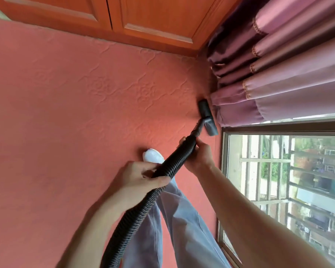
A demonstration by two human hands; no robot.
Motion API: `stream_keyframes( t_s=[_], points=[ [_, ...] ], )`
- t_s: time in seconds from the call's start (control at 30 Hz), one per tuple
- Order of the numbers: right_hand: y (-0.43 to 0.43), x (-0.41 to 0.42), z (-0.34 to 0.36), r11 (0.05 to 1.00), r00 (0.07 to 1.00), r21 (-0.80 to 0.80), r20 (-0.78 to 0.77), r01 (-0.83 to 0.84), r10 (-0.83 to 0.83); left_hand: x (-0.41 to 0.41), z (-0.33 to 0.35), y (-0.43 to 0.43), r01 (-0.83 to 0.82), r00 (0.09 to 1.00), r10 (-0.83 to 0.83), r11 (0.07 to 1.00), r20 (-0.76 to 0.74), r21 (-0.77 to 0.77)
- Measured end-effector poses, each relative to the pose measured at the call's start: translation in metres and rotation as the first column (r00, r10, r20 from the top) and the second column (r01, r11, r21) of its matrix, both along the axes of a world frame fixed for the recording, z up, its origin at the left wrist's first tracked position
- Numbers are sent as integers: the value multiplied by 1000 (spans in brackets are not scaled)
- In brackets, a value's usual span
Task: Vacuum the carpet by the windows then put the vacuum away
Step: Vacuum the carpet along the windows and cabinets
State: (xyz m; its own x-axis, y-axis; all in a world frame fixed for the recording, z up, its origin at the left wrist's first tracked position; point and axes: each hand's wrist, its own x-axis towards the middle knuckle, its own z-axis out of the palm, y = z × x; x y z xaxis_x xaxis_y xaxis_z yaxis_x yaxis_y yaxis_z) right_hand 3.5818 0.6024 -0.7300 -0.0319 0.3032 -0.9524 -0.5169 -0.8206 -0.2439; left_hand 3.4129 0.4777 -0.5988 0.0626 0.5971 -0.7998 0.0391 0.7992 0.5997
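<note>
A black ribbed vacuum hose [143,200] runs from the bottom of the view up to a dark grey floor nozzle [208,118]. The nozzle rests on the red embossed carpet [75,103], right beside the hem of the purple curtain [259,101] and close to the window [288,180]. My right hand [196,155] grips the hose near its upper end, just behind the nozzle's neck. My left hand [141,180] holds the hose lower down, fingers curled around it. The vacuum's body is out of view.
An orange wooden cabinet [143,22] lines the far edge of the carpet. My leg in grey trousers [178,219] and a white shoe [153,155] stand on the carpet below the hose. Barred window glass runs along the right.
</note>
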Motion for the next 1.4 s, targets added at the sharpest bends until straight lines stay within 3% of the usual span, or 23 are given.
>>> stream_keyframes(
  t_s=[0.13,0.3,0.43,0.53,0.73,0.97,1.07,1.17,1.4],
  points=[
    [12,4,-4,996,993,-61,97,-61,67,26,-3,-4,-124,990,121,992,-73,-30],
    [1,-52,25,972,977,-93,-28,-214,212,-23,30,-23,-147,989,147,988,2,-55],
    [-39,-106,64,891,891,-93,-140,-445,431,-70,74,-65,-117,987,123,991,99,-66],
    [-67,-137,108,784,772,-36,-209,-620,601,-75,108,-108,-209,969,218,974,113,-85],
    [-111,-196,201,422,399,17,-296,-906,868,-63,174,-189,-465,878,467,884,109,-43],
    [-173,-250,289,-111,-121,142,-64,-984,991,-21,219,-257,-652,756,653,758,-49,32],
    [-192,-246,311,-332,-329,128,43,-935,943,13,231,-267,-744,662,740,668,-117,15],
    [-200,-241,323,-554,-542,89,132,-827,830,50,248,-264,-856,510,841,518,-180,-5],
    [-226,-221,353,-879,-874,106,107,-464,474,145,272,-221,-983,126,874,174,-470,61]
  ],
)
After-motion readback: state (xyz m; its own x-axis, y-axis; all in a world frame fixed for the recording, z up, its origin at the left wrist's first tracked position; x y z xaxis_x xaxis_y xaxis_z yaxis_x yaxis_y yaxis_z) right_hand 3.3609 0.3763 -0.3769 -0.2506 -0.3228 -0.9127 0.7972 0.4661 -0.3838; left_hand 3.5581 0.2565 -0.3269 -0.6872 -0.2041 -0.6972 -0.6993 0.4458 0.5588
